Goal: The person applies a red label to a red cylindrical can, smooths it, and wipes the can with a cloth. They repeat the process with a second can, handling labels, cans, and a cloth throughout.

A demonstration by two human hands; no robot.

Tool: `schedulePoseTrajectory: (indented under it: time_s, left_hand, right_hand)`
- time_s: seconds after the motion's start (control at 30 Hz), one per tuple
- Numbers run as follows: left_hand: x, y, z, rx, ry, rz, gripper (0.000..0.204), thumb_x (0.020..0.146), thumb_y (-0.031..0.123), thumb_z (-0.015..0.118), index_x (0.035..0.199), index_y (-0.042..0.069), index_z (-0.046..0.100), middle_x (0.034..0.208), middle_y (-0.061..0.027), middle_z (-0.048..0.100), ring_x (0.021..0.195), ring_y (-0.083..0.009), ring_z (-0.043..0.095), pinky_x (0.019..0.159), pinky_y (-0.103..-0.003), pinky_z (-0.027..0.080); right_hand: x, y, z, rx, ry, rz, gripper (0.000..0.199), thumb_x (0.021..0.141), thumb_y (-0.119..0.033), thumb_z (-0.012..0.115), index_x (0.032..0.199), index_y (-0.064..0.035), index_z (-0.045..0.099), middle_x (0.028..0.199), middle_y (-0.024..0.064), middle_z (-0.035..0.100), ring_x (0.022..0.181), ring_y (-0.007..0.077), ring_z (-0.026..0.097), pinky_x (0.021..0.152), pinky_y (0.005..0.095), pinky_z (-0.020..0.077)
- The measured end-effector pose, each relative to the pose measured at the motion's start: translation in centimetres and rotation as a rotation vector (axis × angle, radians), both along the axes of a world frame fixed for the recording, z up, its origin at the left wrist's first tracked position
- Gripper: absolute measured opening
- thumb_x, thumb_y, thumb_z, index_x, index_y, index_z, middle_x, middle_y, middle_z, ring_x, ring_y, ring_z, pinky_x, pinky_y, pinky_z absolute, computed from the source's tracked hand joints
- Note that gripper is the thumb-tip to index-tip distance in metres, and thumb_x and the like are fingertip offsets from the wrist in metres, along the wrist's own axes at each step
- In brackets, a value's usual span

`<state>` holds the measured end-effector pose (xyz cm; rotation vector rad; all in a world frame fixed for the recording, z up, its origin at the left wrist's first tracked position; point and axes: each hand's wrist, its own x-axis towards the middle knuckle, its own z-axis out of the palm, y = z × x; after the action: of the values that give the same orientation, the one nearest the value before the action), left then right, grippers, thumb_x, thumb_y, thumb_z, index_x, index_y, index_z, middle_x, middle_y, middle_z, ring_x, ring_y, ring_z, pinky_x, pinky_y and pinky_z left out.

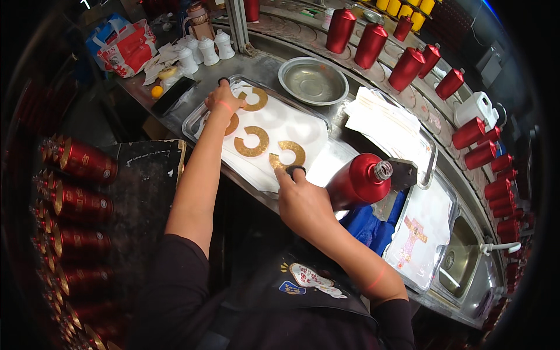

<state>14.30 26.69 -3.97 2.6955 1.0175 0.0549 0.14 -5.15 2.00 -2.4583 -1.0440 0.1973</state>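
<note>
Several gold C-shaped decals (251, 142) lie on white paper sheets in a metal tray (195, 121). My left hand (225, 100) rests over the tray's left part, fingers apart, its thumb at the edge of an upper decal (256, 99). At the tray's near right, my right hand (306, 201) has its fingers closed at the lower edge of another decal (294, 153). Dark covers sit on one finger of each hand. Just right of my right hand, a glossy red bottle (359, 179) leans with its open threaded neck toward me, next to a dark block-shaped fixture (403, 174).
A metal bowl (313, 81) stands behind the tray, with stacked paper sheets (385, 119) to its right. Red bottles (371, 45) line a curved conveyor; more (84, 201) stand at left. A blue cloth (364, 230), a sheet with a cross-shaped decal (413, 236) and a sink (458, 262) lie right.
</note>
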Motion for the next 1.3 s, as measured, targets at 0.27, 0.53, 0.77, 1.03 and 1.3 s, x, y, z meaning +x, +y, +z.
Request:
schedulePoseTrajectory:
  time_s: [0.27, 0.53, 0.77, 1.03, 1.3]
  left_hand:
    - [1.5, 2.8, -1.7, -0.066, -0.029, 0.032, 0.085, 0.066, 0.042, 0.092, 0.129, 0.004, 0.051, 0.128, -0.0159, 0.068, 0.123, -0.0319, 0.064, 0.103, -0.048, 0.048]
    - [2.5, 5.0, -3.3, 0.07, -0.167, 0.031, 0.049, 0.081, 0.015, 0.078, 0.124, 0.009, 0.057, 0.125, -0.0184, 0.069, 0.117, -0.0371, 0.066, 0.097, -0.047, 0.053]
    - [2.0, 1.4, -0.3, 0.235, -0.206, 0.001, 0.035, 0.086, 0.022, 0.072, 0.119, 0.011, 0.065, 0.112, -0.0185, 0.074, 0.11, -0.037, 0.069, 0.095, -0.049, 0.051]
    - [3.3, -11.2, 9.2, -0.168, -0.323, -0.431, 0.04, 0.071, 0.023, 0.082, 0.099, 0.0, 0.063, 0.092, -0.0162, 0.074, 0.091, -0.0316, 0.072, 0.082, -0.041, 0.056]
    - [-2.2, -27.7, 18.7, -1.072, -0.463, -0.888, 0.036, 0.083, 0.02, 0.083, 0.105, 0.0, 0.062, 0.085, -0.004, 0.069, 0.074, -0.0092, 0.067, 0.06, -0.023, 0.053]
  right_hand:
    - [-3.8, -8.6, 5.9, 0.26, 0.143, 0.047, 0.049, 0.088, -0.008, 0.07, 0.136, -0.0081, 0.061, 0.083, 0.0133, 0.056, 0.057, 0.0325, 0.06, 0.052, 0.0422, 0.049]
    - [-5.8, -14.1, 5.7, 0.384, 0.241, -0.186, 0.051, 0.085, 0.001, 0.072, 0.134, -0.0072, 0.065, 0.076, 0.0097, 0.054, 0.059, 0.0232, 0.054, 0.055, 0.0352, 0.0446]
    - [-6.1, -16.0, 5.0, 0.518, 0.289, -0.244, 0.047, 0.084, 0.001, 0.071, 0.13, -0.0048, 0.069, 0.066, 0.0022, 0.045, 0.057, 0.0122, 0.042, 0.055, 0.0285, 0.0321]
    - [-1.2, -18.8, 4.2, 0.853, 0.325, -0.608, 0.029, 0.096, -0.006, 0.062, 0.122, 0.0024, 0.07, 0.101, 0.0041, 0.073, 0.083, 0.0062, 0.062, 0.073, 0.0196, 0.0473]
    - [0.6, -17.4, 2.7, 1.023, 0.445, -0.641, 0.034, 0.101, -0.018, 0.059, 0.128, 0.0001, 0.069, 0.058, -0.0056, 0.05, 0.049, 0.0028, 0.043, 0.05, 0.0193, 0.0347]
